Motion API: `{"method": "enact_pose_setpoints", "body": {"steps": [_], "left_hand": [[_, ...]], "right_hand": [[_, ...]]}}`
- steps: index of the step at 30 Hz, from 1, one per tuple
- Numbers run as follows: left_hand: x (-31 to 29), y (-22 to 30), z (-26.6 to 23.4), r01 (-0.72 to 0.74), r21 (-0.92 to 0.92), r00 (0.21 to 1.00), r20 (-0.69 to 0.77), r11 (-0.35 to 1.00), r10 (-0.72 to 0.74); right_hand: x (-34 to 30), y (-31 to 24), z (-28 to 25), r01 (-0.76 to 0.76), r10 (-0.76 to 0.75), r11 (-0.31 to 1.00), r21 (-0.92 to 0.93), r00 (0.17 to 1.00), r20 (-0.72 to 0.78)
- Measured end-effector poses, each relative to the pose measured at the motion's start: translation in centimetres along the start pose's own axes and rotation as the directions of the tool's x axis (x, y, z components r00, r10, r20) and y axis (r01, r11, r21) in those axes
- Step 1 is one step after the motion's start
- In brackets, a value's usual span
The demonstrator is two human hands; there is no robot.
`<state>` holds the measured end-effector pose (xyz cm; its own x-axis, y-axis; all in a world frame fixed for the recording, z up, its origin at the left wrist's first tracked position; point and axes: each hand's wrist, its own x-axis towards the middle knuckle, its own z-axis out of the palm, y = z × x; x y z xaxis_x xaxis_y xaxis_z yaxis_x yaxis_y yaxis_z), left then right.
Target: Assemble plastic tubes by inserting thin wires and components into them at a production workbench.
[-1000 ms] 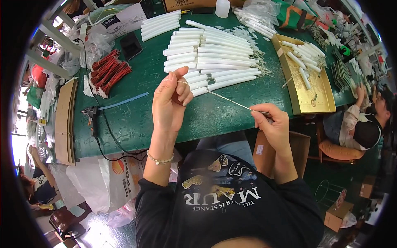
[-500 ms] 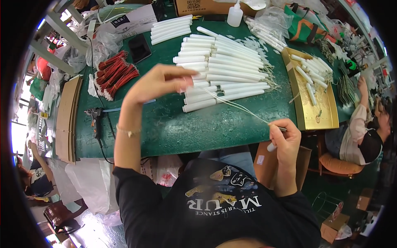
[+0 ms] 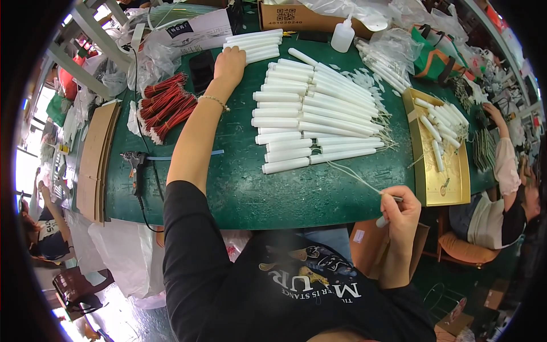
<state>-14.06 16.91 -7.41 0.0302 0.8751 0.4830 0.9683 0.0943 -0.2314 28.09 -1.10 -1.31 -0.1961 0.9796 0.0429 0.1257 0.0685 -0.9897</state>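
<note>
Left hand (image 3: 230,65) lies at the stack of white tubes (image 3: 263,43); its grip's hold cannot be told. Right hand's (image 3: 401,206) grip pinches a corded white piece (image 3: 382,221) by the surface's (image 3: 239,196) near edge. Fanned corded tubes (image 3: 342,117) appear finished; stack and held piece seemingly remain.

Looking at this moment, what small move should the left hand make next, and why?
Probably close the left hand around one tube of the small stack of white tubes and draw it out. That hand is at the stack's left end, while the right hand is occupied, pinching a white cord.
</note>
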Motion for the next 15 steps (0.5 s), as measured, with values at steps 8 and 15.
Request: {"method": "enact_pose_setpoints", "body": {"steps": [8, 15], "left_hand": [[-2.7, 0.9, -5.2, 0.009, 0.156, 0.999, 0.041, 0.988, -0.015], [-10.1, 6.0, -14.2, 0.195, -0.764, 0.81, 0.479, -0.615, -0.339]], "right_hand": [[2.1, -3.0, 1.9, 0.166, -0.159, 0.98, 0.108, 0.985, -0.071], [2.3, -4.7, 1.8, 0.344, -0.344, 0.918, 0.199, 0.938, -0.036]]}}
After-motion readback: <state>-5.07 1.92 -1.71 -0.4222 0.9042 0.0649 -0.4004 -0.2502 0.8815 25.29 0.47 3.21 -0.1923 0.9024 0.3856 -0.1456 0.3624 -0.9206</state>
